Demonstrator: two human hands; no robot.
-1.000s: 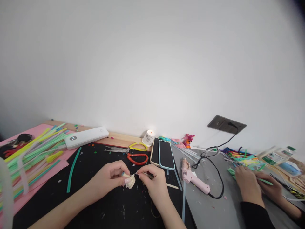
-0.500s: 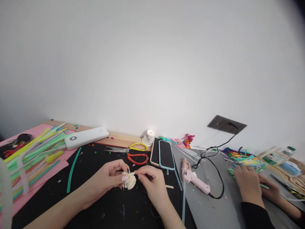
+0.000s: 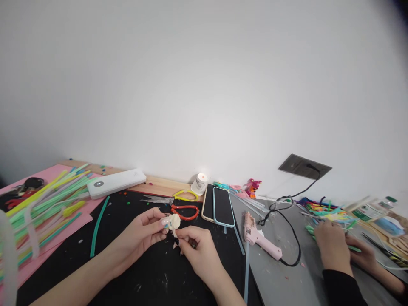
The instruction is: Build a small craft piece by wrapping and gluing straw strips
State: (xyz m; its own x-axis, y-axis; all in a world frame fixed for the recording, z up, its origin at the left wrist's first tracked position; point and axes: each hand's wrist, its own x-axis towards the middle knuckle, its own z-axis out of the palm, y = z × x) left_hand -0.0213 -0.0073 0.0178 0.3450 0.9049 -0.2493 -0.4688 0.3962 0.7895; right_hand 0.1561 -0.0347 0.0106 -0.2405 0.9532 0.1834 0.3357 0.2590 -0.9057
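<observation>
A small cream-coloured coiled piece (image 3: 174,221), perhaps of pipe cleaner, is pinched between the thumb and fingers of my left hand (image 3: 148,231). A bit of light blue shows beside it. Just below and to the right, my right hand (image 3: 198,248) is closed, thumb against fingers, at the loose cream end hanging from the coil. Past my hands lie scissors (image 3: 185,212) with one yellow and one red handle. A teal pipe cleaner (image 3: 98,227) lies on the black mat (image 3: 149,278) left of my left hand.
Many pipe cleaners (image 3: 47,208) cover pink paper at left, near a white device (image 3: 117,182). Two phones (image 3: 223,207), a white cup (image 3: 200,183) and a corded pink glue gun (image 3: 261,240) lie farther right. A co-worker's hands (image 3: 333,246) handle green material at far right.
My left hand has lifted and turned the cream piece, so its coiled side shows. My right hand has shifted slightly down and left beneath it.
</observation>
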